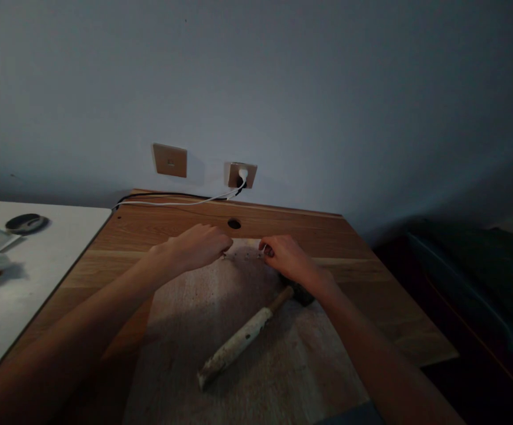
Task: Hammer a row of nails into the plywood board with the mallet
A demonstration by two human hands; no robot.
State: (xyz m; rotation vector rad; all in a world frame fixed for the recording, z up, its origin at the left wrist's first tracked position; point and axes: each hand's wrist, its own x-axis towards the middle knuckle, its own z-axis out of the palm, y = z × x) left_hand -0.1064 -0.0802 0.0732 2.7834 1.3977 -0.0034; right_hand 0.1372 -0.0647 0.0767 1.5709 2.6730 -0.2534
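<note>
Left hand (201, 245), right hand (288, 257): fingers curled, grip indeterminable. Right forearm (356, 321) contact could shift the hammer (244, 337) at 6 o'clock.

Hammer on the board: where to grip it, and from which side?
I'd grip the hammer around the pale part of its handle, coming from above on the near side. It lies slantwise on the board with that long, straight stretch uncovered, while its head is partly hidden by the right arm.
</note>
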